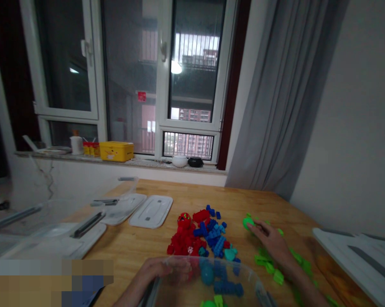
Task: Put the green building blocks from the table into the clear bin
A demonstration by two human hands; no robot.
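Round green piece [248, 223] is pinched by right hand [271, 239], fingers clamped on it, toward right edge of table [243, 200]; loose green pieces [269, 263] are strewn under and around that forearm. Clear bin [248, 270] at near side is touched by left hand [160, 266], finger closure can't be told. Red pieces [186, 238] and blue pieces [215, 234] are heaped mid-table, touching

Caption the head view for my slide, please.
Right hand touching a round green piece, left hand on a clear bin, red pieces and blue pieces on the wooden table.
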